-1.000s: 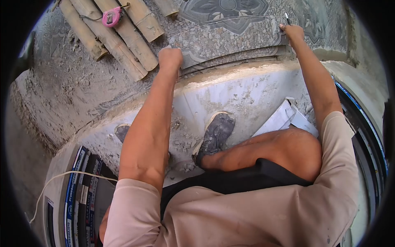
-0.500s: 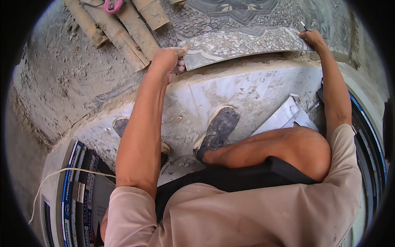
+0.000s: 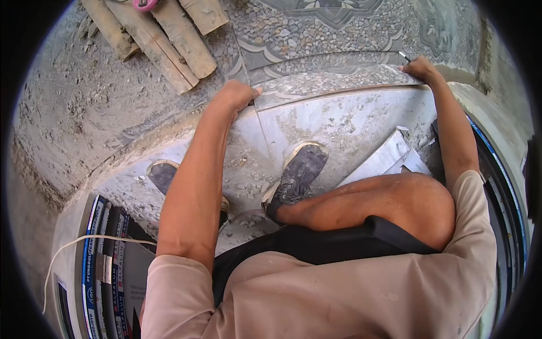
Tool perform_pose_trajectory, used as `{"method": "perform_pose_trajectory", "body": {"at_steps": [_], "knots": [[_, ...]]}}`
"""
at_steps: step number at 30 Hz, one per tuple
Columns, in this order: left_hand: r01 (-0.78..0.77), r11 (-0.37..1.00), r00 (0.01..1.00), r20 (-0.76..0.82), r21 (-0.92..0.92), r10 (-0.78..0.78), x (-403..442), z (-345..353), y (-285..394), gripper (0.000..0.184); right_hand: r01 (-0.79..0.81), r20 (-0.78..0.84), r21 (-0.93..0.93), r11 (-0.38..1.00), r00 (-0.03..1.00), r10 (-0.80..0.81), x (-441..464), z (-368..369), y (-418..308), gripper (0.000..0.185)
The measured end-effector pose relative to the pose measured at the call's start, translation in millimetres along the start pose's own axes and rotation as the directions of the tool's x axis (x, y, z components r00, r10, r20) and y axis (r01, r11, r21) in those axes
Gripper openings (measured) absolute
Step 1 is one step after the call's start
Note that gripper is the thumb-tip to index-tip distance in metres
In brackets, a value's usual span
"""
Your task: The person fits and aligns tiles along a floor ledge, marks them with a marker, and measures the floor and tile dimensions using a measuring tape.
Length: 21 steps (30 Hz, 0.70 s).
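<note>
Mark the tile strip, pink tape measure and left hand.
Tile strip (image 3: 336,82): head view, middle of its pebble-patterned face.
Pink tape measure (image 3: 145,4): head view, the case's visible part.
Left hand (image 3: 233,95): head view, its back.

Tile strip (image 3: 333,86): I'm watching it coming down over the sandy ledge (image 3: 165,139), hiding the stretch showing earlier.
Left hand (image 3: 232,97): lowering with one end.
Right hand (image 3: 420,68): lowering with the other.
Pink tape measure (image 3: 145,4): mostly leaving view up top.

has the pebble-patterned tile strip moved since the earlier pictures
Yes: judged against the white slab, the tile strip has moved toward it, narrowing the rough gap seen between them before.
</note>
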<state>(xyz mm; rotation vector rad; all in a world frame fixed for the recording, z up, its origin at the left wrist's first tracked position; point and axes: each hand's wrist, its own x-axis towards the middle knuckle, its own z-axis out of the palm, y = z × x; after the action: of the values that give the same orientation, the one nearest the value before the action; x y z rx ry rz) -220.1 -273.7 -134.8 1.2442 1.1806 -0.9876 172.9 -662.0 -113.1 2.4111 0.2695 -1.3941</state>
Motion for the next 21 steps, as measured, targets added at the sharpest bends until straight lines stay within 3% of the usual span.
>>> {"method": "perform_pose_trajectory", "body": {"at_steps": [5, 7, 8, 10, 13, 14, 16, 21], "knots": [[0.02, 0.985, 1.0, -0.008, 0.169, -0.019, -7, -4, 10, 0.039, 0.057, -0.022, -0.155, 0.986, 0.998, -0.061, 11, 17, 4, 0.051], [0.01, 0.973, 1.0, -0.011, 0.229, -0.008, -4, -6, 7, 0.038, 0.126, 0.081, -0.235, 0.964, 0.991, -0.11, 9, 13, 1, 0.071], [0.006, 0.973, 1.0, -0.005, 0.23, -0.005, -10, -8, 7, 0.038, 0.12, 0.08, -0.236, 0.964, 0.991, -0.104, 8, 12, 1, 0.071], [-0.123, 0.992, 0.983, 0.135, -0.031, 0.126, -35, -16, 7, 0.043, 0.08, 0.063, -0.215, 0.973, 0.996, -0.068, 6, 12, 0, 0.073], [-0.211, 0.977, 0.94, 0.284, 0.043, 0.19, -57, -30, 10, 0.054, 0.042, -0.021, -0.163, 0.986, 0.999, -0.046, -2, 15, 1, 0.058], [-0.22, 0.975, 0.932, 0.304, 0.04, 0.198, -63, -31, 12, 0.054, 0.035, 0.026, -0.208, 0.978, 0.999, -0.03, 1, 14, 1, 0.065], [-0.274, 0.943, 0.943, 0.247, 0.189, 0.224, -73, -30, 13, 0.06, 0.029, 0.078, -0.269, 0.963, 0.997, -0.008, -7, 8, -15, 0.072], [-0.267, 0.956, 0.947, 0.218, 0.126, 0.236, -68, -24, 7, 0.057, 0.027, 0.018, -0.205, 0.978, 1.0, -0.024, -20, 9, -20, 0.065]]}}
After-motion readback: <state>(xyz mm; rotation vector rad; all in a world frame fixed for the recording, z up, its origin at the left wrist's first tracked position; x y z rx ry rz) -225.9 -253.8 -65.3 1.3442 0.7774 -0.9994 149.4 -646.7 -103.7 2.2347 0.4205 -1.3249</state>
